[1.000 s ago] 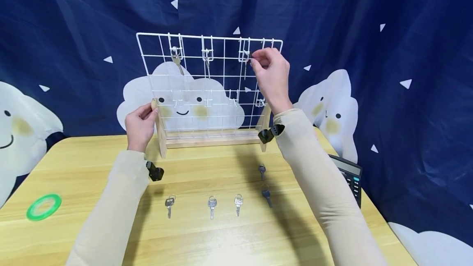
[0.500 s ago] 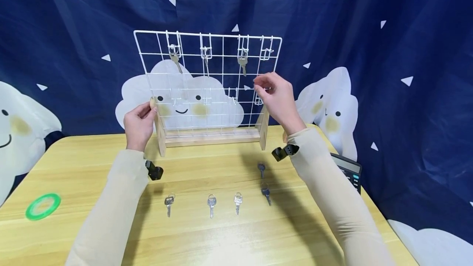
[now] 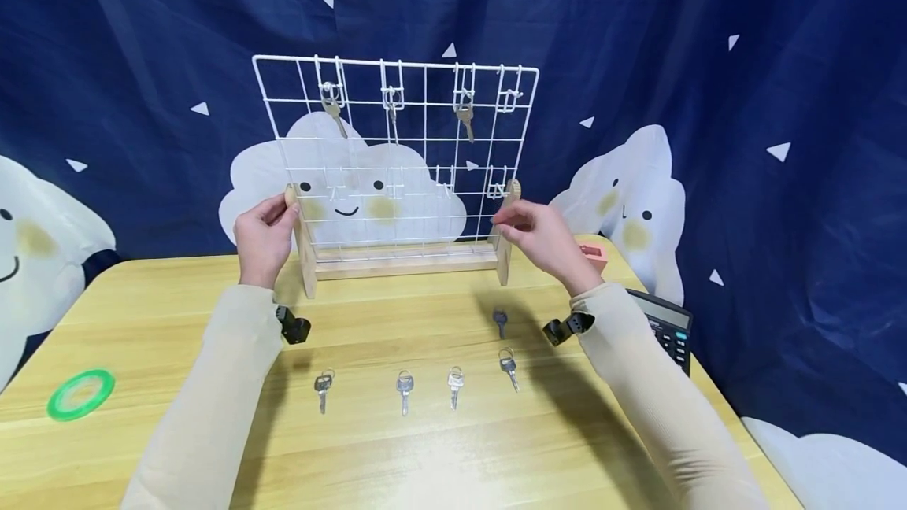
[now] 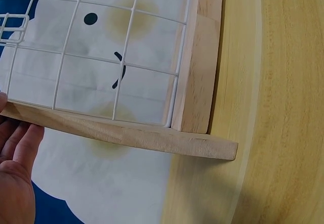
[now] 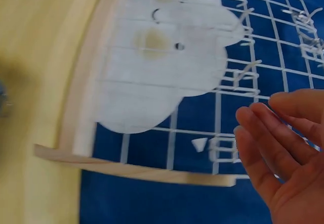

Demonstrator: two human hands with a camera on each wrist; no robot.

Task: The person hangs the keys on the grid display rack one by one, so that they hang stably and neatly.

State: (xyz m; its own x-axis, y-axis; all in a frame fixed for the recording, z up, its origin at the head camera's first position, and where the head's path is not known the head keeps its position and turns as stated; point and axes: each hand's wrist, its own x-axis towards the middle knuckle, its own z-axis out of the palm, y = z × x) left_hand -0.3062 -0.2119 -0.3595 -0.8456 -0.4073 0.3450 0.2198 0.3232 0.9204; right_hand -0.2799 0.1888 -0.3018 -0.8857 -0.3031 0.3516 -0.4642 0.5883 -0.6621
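Note:
A white wire grid rack stands on a wooden base at the back of the table. Three keys hang along its top row, on the left hook, the second hook and the third hook as a brass-coloured key; the top right hook holds none. My left hand pinches the upper end of the left wooden post. Beside the right post, my right hand has loosely bent fingers with nothing between them, as the right wrist view also shows. Several keys with rings lie on the table.
A green ring-shaped roll lies at the left of the table. At the right edge are a black calculator and a pink object, partly behind the right arm. A dark blue curtain hangs behind.
My right hand has let go of the key at the third top hook, which now hangs there. It has moved down and slightly right, while the left hand stays on its post.

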